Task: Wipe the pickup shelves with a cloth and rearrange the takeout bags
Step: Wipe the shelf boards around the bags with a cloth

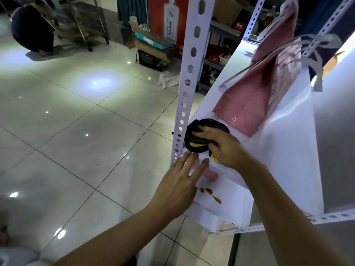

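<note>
My right hand (223,148) presses a black and yellow cloth (199,138) onto the white shelf (284,146), fingers curled over it, close to the perforated white upright (189,87). My left hand (182,181) rests with straight, spread fingers on the shelf's front edge just below the cloth. A pink takeout bag (255,96) with white handles lies tipped on the shelf just behind the cloth. A second pink bag (280,29) stands further back. Orange-brown stains (211,193) mark the lower white shelf under my left hand.
A small pink object (210,174) lies on the lower shelf beside my left fingers. Glossy floor tiles (76,116) spread to the left. A crouching person (32,27) is at the far left, with boxes (153,43) and another rack behind the upright.
</note>
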A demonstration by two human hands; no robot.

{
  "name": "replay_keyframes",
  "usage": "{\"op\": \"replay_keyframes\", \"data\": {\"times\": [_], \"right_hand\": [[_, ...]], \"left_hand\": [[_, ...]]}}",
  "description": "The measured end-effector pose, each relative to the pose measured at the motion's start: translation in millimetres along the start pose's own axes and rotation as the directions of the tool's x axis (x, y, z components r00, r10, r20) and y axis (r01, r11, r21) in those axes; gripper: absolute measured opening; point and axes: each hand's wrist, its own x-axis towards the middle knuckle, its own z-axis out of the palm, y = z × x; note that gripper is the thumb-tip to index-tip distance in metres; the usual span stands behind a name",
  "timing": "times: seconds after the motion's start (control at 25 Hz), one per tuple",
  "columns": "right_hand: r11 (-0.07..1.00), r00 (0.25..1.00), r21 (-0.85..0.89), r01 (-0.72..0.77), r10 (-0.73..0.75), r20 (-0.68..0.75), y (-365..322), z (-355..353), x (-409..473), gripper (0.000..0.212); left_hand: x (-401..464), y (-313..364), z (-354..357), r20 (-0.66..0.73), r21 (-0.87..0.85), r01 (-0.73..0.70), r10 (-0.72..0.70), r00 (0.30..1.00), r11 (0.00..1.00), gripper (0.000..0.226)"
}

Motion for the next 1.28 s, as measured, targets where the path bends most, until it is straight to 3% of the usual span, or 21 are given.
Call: {"op": "replay_keyframes", "data": {"times": [0.24, 0.52, 0.84, 0.96, 1.08, 1.28], "right_hand": [[0.985, 0.981, -0.027, -0.169, 0.166, -0.104, 10.2, -9.9, -57.7, 0.064], [0.974, 0.981, -0.126, -0.19, 0.184, -0.058, -13.9, 3.4, 23.5, 0.06], [0.948, 0.94, -0.055, -0.315, 0.304, -0.153, -24.2, 17.4, -21.3, 0.056], [0.921, 0.923, -0.123, -0.37, 0.349, -0.162, -31.6, 11.7, -5.1, 0.057], [0.922, 0.929, -0.134, -0.362, 0.347, -0.127, -36.5, 11.8, -23.6, 0.059], [0.913, 0.905, -0.071, -0.401, 0.383, -0.185, -31.4, 18.9, -51.2, 0.057]], "left_hand": [[-1.9, 1.1, 4.6, -0.02, -0.035, 0.021, -0.022, 1.0, 0.999, 0.07], [-2.6, 0.6, 6.2, -0.028, -0.028, 0.028, -0.028, 0.999, 0.999, 0.069], [-2.7, 2.9, 5.1, 0.002, 0.028, 0.023, -0.023, 1.0, 0.999, 0.08], [-2.9, 2.6, 1.8, 0.021, 0.046, 0.025, -0.026, 0.999, 0.999, 0.081], [-4.2, 3.7, 3.0, 0.013, 0.043, 0.02, -0.02, 1.0, 0.999, 0.081], [-2.8, 3.2, 6.6, 0.011, 0.039, 0.04, -0.04, 0.999, 0.998, 0.081]]}}
